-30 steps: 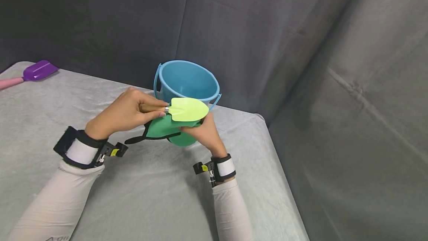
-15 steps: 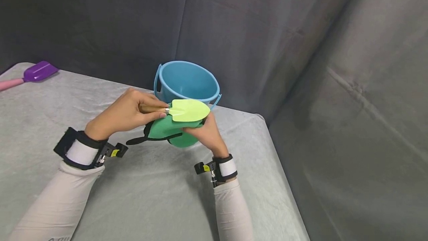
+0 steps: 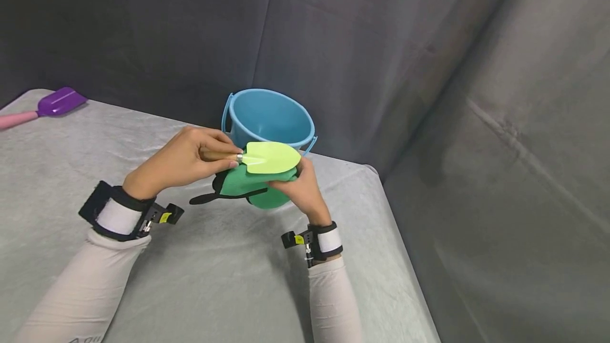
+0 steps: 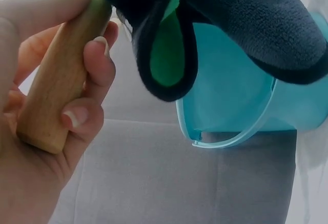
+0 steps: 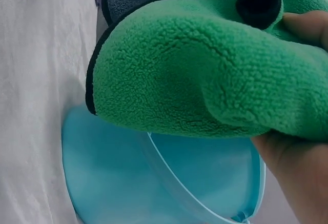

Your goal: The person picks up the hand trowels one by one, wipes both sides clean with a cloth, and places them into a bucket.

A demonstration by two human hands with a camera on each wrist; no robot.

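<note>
A green fleece cloth (image 5: 205,75) with a dark bound edge is seen filling the upper part of the right wrist view, bunched into thick folds. It is gripped by the right hand (image 5: 297,152), whose fingers are pressed into the fabric at the near right edge, with one fingertip (image 5: 307,26) showing above the fold. Directly beyond the hand and under the cloth, a light blue bucket (image 5: 118,183) is seen, its thin handle (image 5: 205,196) arched across its side. The cloth is held just over the bucket; whether the two touch cannot be told. To the far side of the bucket, a pale grey wrinkled table cover (image 5: 36,80) is shown.
</note>
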